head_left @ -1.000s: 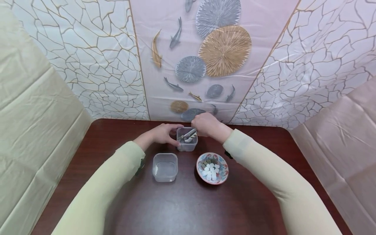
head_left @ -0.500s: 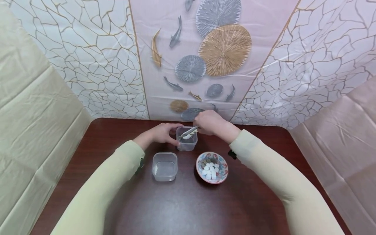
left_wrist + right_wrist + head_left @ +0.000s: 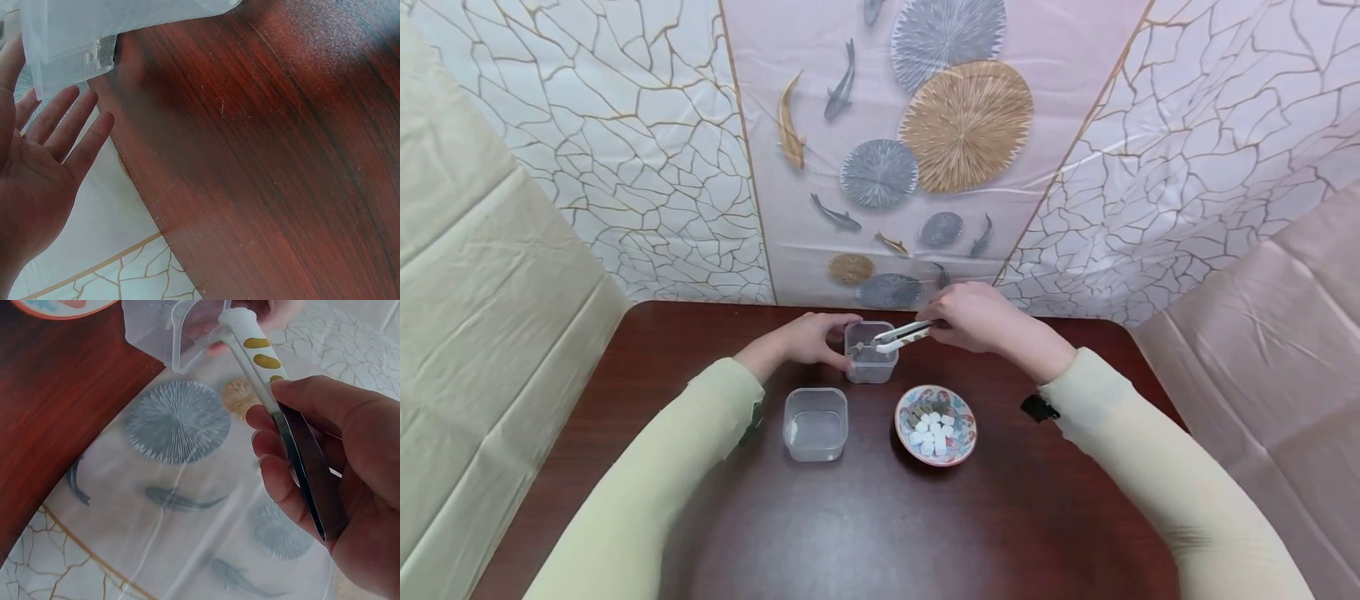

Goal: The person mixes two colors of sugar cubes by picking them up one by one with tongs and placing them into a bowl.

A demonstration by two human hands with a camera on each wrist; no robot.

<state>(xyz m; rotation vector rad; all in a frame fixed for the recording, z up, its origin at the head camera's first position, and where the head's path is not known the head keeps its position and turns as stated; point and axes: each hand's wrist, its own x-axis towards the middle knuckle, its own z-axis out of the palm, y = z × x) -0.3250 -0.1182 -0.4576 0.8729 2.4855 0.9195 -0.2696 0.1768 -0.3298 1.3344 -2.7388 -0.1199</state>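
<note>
My left hand (image 3: 808, 340) holds a small clear plastic container (image 3: 871, 372) by its left side, thumb at the near corner and a finger at the far rim; the other fingers extend loosely in the left wrist view. Small grey-brown pieces (image 3: 856, 349) lie inside. My right hand (image 3: 350, 444) grips metal tongs (image 3: 303, 456) with white, brown-spotted tips (image 3: 250, 340). The tips are close together over the container's right rim, with nothing visible between them.
A second clear container (image 3: 816, 454) stands nearer on the left, with a small white bit inside. To its right, a patterned bowl (image 3: 966, 446) holds white cubes (image 3: 934, 433) and brown cubes (image 3: 919, 411). The dark wooden table (image 3: 880, 533) meets a fabric backdrop (image 3: 820, 250) behind.
My right hand has drawn the tongs up and to the right, from inside the container to its rim. My left hand has kept its hold on the container.
</note>
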